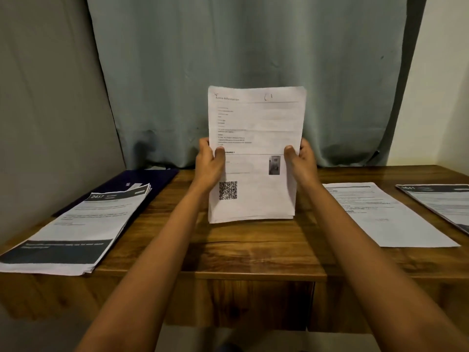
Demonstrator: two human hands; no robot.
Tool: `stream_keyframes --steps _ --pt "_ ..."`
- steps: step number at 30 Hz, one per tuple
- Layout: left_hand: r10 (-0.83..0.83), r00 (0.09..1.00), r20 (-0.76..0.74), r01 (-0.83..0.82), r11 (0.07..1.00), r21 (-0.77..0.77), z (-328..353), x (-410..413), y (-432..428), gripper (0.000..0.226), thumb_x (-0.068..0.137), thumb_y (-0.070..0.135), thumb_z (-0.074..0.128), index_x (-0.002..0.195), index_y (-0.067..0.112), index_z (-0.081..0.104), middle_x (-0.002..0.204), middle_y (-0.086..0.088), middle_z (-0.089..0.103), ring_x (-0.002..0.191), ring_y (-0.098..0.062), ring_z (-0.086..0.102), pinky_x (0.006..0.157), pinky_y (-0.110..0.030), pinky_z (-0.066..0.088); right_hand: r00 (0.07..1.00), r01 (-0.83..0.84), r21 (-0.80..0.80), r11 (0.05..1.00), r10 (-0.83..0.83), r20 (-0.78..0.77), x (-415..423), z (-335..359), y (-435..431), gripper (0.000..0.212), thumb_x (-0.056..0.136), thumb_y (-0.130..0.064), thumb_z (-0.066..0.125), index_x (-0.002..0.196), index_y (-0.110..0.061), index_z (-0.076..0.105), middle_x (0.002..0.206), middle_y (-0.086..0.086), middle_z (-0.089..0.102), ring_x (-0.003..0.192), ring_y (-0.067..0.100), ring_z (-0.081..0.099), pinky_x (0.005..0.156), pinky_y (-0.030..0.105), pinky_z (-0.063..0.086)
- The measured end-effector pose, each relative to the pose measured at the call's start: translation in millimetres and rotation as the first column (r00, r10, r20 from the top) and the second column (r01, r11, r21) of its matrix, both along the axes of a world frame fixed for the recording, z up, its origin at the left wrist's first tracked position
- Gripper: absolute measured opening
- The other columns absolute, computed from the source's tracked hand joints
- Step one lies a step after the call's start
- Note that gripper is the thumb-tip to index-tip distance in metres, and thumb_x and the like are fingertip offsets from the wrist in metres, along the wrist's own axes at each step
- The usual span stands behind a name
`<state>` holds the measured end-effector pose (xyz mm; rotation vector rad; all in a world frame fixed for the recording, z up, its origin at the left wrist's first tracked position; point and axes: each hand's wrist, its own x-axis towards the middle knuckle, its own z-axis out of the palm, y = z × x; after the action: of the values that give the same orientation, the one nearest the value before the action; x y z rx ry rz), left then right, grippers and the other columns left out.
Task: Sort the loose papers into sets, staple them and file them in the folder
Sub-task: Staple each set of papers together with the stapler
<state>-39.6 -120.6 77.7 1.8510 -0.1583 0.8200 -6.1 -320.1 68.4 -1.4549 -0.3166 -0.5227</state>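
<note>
I hold a stack of printed papers (256,128) upright over the middle of the wooden table (253,250), its lower edge on or just above the tabletop. The top sheet carries text, a small photo and a QR code. My left hand (209,162) grips the stack's left edge, thumb on the front. My right hand (302,161) grips the right edge the same way. A dark blue folder (157,177) lies at the back left, partly under a pile of papers (76,224) with dark header and footer bands.
Two more paper sets lie on the right: a white text sheet (380,214) and, at the far right edge, a set with a dark header (441,201). A grey-green curtain (253,59) hangs behind the table. No stapler is in view.
</note>
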Motion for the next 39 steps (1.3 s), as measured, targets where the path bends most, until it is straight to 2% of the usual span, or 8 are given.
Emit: stream_keyframes --steps 5,10,14,19,22,26,30,39 --pt "-0.044 0.999 0.014 0.045 0.999 -0.031 -5.6 5.3 16.3 0.021 0.098 0.025 0.050 0.110 0.015 0.037 0.108 0.008 0.055 0.094 -0.005 0.057 0.074 -0.015 0.048 0.999 -0.023 -0.095 0.995 0.020 -0.029 11.6 -1.6 3.0 0.030 0.099 -0.018 0.048 0.128 -0.011 0.047 0.116 -0.003 0.057 0.101 0.012 0.058 0.083 0.026 0.052" --pt "-0.084 0.994 0.076 0.091 0.992 -0.089 -11.6 0.4 19.9 0.033 0.096 0.028 0.055 0.123 0.012 0.044 0.105 0.016 0.056 0.091 0.009 0.055 0.069 -0.005 0.047 0.998 -0.048 -0.126 0.991 0.044 -0.034 15.2 -3.1 6.6 0.033 0.099 -0.025 0.048 0.130 -0.013 0.045 0.120 -0.002 0.057 0.106 0.014 0.057 0.088 0.031 0.050" --pt "-0.127 0.988 0.083 0.139 0.978 -0.156 -3.9 2.8 21.4 0.029 0.096 0.020 0.055 0.122 0.008 0.050 0.111 0.008 0.061 0.094 0.002 0.059 0.073 -0.008 0.049 0.999 -0.032 -0.115 0.993 0.030 -0.019 17.4 2.0 9.3 0.028 0.099 -0.022 0.049 0.125 -0.013 0.052 0.115 -0.003 0.060 0.103 0.014 0.059 0.086 0.031 0.051" --pt "-0.325 0.946 0.012 0.318 0.916 -0.245 4.7 4.7 30.2 0.027 0.093 0.012 0.059 0.119 0.004 0.057 0.114 -0.008 0.068 0.099 -0.024 0.068 0.080 -0.035 0.058 1.000 0.005 -0.095 0.995 -0.008 -0.029 20.5 6.7 7.7 0.022 0.098 -0.017 0.048 0.117 -0.015 0.059 0.106 -0.006 0.064 0.090 0.009 0.062 0.075 0.025 0.053" --pt "-0.408 0.912 0.029 0.391 0.850 -0.354 13.8 1.9 29.1 0.024 0.094 0.010 0.057 0.117 0.004 0.058 0.105 -0.007 0.070 0.091 -0.025 0.069 0.068 -0.030 0.057 0.997 -0.045 -0.080 0.996 0.040 -0.062 19.7 2.3 6.8 0.017 0.098 -0.018 0.050 0.112 -0.018 0.059 0.109 -0.002 0.065 0.094 0.014 0.064 0.076 0.031 0.055" --pt "-0.470 0.880 0.067 0.447 0.772 -0.452 31.1 3.1 27.4 0.013 0.095 0.013 0.054 0.107 0.013 0.061 0.093 -0.003 0.073 0.081 -0.019 0.070 0.069 -0.037 0.058 0.988 -0.126 -0.055 0.991 0.120 -0.097 20.9 -2.5 7.4 0.018 0.097 -0.021 0.052 0.114 -0.019 0.060 0.116 0.003 0.067 0.101 0.022 0.066 0.086 0.044 0.055" --pt "-0.531 0.841 0.107 0.503 0.692 -0.518 47.0 3.3 28.6 0.016 0.098 0.017 0.049 0.111 0.014 0.057 0.092 -0.003 0.074 0.082 -0.019 0.071 0.065 -0.034 0.058 0.984 -0.149 -0.046 0.988 0.144 -0.109 22.7 4.2 5.6 0.024 0.098 -0.021 0.050 0.120 -0.016 0.058 0.117 0.003 0.067 0.103 0.022 0.065 0.089 0.045 0.054" --pt "-0.560 0.825 0.074 0.516 0.695 -0.501 30.8 0.3 32.4 0.030 0.086 0.022 0.060 0.114 0.013 0.057 0.096 -0.003 0.073 0.087 -0.022 0.070 0.072 -0.038 0.059 0.981 -0.156 -0.016 0.988 0.153 -0.116 22.2 -2.0 9.4 0.024 0.098 -0.022 0.050 0.119 -0.016 0.059 0.117 0.003 0.066 0.104 0.022 0.064 0.091 0.043 0.053"
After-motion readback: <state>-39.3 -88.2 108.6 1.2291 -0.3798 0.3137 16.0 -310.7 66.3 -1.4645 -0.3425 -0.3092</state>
